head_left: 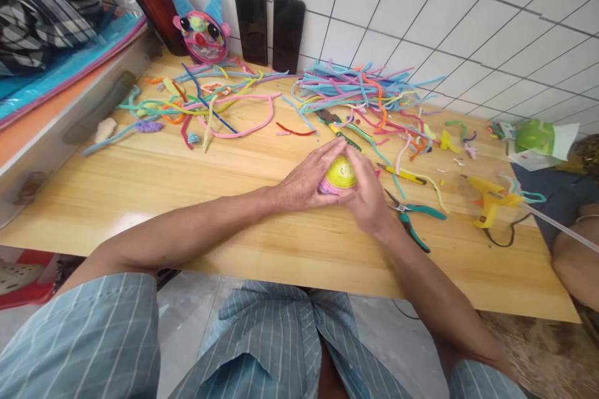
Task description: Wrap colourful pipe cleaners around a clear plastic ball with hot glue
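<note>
A coiled pipe-cleaner ball, yellow on top with pink at its base, rests on the wooden table. My left hand cups its left side, fingers pressed over the top. My right hand grips its right side, fingers wrapped round it. Both forearms reach in from the lower edge.
Loose pipe cleaners lie heaped across the back of the table. Teal-handled pliers, a yellow cutter and a yellow glue gun lie to the right. A pipe-cleaner clown face and two dark phones lean on the tiled wall. Another person's arm is at far right.
</note>
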Action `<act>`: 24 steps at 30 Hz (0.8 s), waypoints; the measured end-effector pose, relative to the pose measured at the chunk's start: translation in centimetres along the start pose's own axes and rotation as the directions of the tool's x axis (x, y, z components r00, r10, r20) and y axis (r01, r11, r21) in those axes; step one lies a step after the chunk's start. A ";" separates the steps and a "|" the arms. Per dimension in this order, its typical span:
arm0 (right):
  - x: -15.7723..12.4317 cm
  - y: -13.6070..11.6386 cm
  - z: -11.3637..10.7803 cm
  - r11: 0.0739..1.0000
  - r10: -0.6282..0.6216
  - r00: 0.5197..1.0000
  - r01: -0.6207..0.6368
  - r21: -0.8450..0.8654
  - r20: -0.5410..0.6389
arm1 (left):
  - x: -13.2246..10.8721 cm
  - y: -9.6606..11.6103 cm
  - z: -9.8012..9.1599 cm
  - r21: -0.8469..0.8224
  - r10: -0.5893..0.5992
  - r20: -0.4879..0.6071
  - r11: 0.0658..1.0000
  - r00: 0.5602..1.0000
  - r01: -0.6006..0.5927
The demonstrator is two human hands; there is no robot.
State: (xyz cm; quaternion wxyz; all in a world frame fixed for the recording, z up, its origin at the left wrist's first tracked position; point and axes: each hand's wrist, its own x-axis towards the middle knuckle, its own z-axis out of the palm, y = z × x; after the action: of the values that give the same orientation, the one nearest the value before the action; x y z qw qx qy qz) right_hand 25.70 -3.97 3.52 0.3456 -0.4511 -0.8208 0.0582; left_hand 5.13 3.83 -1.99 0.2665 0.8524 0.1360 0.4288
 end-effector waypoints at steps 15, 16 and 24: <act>-2.2 0.6 1.7 0.998 0.046 0.999 -0.046 0.034 -0.012 | 0.1 1.8 -0.6 0.109 -0.024 0.029 0.994 0.999 0.021; -2.2 0.4 1.8 0.998 0.049 0.999 -0.049 0.027 -0.016 | 0.2 1.7 -0.6 0.105 -0.031 0.025 0.994 0.999 0.028; -2.2 0.0 2.5 0.998 0.067 0.996 -0.066 0.006 -0.055 | 0.3 1.1 -0.3 0.167 0.044 0.009 0.985 0.999 -0.044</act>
State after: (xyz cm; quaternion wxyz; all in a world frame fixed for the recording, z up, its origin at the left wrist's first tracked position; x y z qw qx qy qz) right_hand 24.89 -5.10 0.50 0.3669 -0.4789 -0.7954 0.0591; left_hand 5.06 3.19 -0.97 0.1850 0.8757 0.1519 0.4194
